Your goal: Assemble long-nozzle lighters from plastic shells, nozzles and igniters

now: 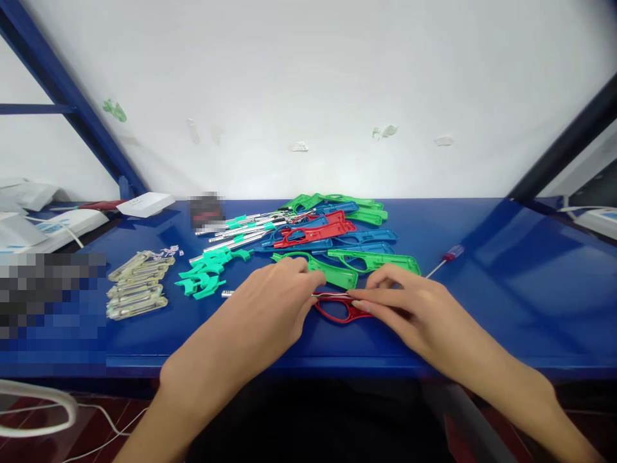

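Observation:
A red plastic lighter handle half [337,310], with a trigger loop, lies near the table's front edge between my hands. My left hand [284,289] is closed over its left end and a metal tube, whose silvery tip [227,294] sticks out past the knuckles. A thin pale wire [332,294] runs along the red handle half. My right hand [409,299] pinches the handle half at the wire, thumb and fingertips together. Just behind lie green handle halves [371,261]. My palms and fingers hide much of the red part.
Red handle halves [318,230] and blue ones [366,242] are piled behind, beside metal tubes [241,236]. Teal pieces [207,273] and clear lighter tanks [137,289] lie left. A screwdriver [452,254] rests right. White boxes [146,204] stand back left.

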`<state>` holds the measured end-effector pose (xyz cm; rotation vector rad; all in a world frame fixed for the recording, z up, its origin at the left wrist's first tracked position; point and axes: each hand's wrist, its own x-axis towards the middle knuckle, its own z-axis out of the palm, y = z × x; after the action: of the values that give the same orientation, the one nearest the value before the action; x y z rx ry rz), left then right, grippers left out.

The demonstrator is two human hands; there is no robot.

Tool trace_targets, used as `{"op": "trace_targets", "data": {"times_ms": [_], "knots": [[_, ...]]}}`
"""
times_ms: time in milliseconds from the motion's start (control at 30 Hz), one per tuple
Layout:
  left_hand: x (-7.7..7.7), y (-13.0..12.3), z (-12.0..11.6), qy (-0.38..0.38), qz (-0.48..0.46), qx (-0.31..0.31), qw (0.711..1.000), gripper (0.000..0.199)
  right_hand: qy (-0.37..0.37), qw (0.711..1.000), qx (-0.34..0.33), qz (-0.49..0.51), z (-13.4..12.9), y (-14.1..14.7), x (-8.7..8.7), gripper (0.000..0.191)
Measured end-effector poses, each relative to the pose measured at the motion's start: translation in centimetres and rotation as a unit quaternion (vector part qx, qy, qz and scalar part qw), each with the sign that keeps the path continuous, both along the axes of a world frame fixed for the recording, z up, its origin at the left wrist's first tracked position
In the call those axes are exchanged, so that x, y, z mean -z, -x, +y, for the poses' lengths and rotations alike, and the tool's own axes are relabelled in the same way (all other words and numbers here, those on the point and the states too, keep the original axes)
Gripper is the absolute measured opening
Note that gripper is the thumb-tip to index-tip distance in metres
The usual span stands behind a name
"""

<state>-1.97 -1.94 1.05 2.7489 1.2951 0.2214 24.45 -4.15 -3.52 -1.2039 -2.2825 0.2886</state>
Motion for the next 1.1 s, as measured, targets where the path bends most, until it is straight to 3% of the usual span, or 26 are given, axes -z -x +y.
{"op": "trace_targets", "data": {"times_ms": [167,300,467,600,1100], "knots": [[-0.2,-1.3,0.4,0.007,0.011,0.049,0.999,0.032,0.002,1.0,-0.001,0.005,0.0,0.0,0.2,0.028],[-0.1,-1.7,0.4,0.001,0.026,0.047,0.999,0.03,0.009,1.0,0.005,0.0,-0.4,0.1,-0.3,0.029],[-0.1,-1.7,0.3,-0.013,0.02,0.058,0.998,0.031,-0.034,0.998,0.031,0.03,-0.9,-0.2,-0.9,0.026],[0.0,-1.9,0.3,-0.031,0.022,0.061,0.997,0.033,-0.049,0.998,0.034,0.038,-1.1,-0.7,-0.7,0.018],[-0.2,-1.7,0.1,-0.056,0.021,0.072,0.996,0.036,-0.078,0.996,0.009,0.032,-0.8,-0.6,0.0,0.02]]}}
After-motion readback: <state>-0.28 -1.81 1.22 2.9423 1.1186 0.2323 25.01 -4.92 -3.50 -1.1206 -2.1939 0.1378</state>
